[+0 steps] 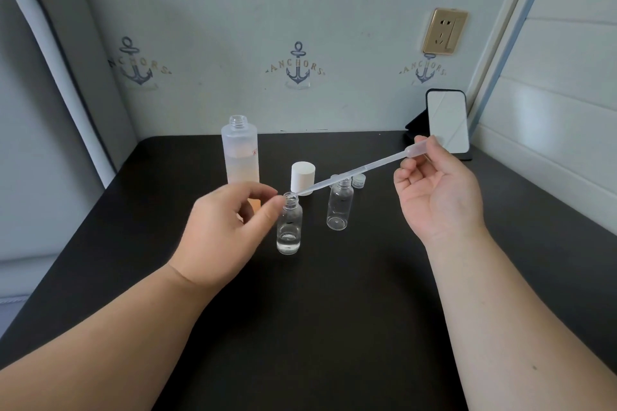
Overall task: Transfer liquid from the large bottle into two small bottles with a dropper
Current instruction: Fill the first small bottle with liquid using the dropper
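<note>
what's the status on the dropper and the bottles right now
Right hand pinches dropper bulb, tip at near small bottle mouth. Left hand fingers steady its neck. Far small bottle empty. White cap behind, not blocking.

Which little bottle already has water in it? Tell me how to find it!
Start at the tall frosted bottle standing at the back of the black table. Come toward the front, to the two small clear bottles. It's the nearer small bottle, by the left hand, with the dropper tip at its mouth. Only it holds liquid; the other small bottle looks empty.
</note>
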A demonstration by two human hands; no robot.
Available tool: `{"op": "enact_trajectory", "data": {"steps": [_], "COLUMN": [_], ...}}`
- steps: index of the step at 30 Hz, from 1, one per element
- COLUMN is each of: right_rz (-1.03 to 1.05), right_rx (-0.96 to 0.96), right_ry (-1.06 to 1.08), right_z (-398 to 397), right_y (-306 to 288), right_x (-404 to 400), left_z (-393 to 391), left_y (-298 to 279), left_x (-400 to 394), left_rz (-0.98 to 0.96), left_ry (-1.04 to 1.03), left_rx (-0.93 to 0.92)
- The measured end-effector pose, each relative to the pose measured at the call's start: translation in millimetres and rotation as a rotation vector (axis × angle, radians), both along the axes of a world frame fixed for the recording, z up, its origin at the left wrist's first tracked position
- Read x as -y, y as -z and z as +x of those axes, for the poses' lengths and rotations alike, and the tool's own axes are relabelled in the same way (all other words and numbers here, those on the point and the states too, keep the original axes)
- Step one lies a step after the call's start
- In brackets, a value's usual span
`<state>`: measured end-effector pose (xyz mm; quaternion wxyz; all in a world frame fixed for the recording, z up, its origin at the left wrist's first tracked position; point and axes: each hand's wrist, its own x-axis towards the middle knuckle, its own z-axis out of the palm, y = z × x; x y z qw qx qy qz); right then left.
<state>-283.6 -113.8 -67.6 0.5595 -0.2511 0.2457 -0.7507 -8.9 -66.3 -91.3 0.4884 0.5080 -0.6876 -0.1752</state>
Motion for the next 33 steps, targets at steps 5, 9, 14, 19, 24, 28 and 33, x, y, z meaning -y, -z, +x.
{"op": "enact_trajectory", "data": {"steps": [5, 9, 14, 19, 24, 28, 33], "right_rz": [-0.004, -0.009, -0.012, -0.021, -0.033, -0.027, -0.002], "right_rx": [-0.003, 0.009, 0.025, 0.016, -0.006, -0.028, -0.076], "right_ry": [0.003, 0.002, 0.007, 0.006, -0.016, -0.017, -0.004], "right_z": [0.2, -0.1, -1.7, -1.8, -0.5, 0.8, -0.1], "right_y": [-0.9, -1.2, -0.9, 0.3, 1.4, 2.5, 1.4], "right_x": [-0.3, -0.7, -0.3, 0.6, 2.5, 2.3, 1.0], "left_z": [-3.2, -2.9, -0.4, 1.8, 2.3, 1.4, -0.2], "left_y": [4.4, 10.0, 11.7, 14.4, 14.3, 14.7, 13.6], "left_x": [6.6, 10.5, 12.8, 14.3, 16.0, 15.6, 14.7], "left_rz": [0.129, 0.134, 0.091, 0.059, 0.021, 0.015, 0.014], "left_ry": [0.136, 0.125, 0.142, 0.167, 0.183, 0.184, 0.187], "left_rx": [0.228, 0.265, 0.248, 0.242, 0.278, 0.288, 0.283]}}
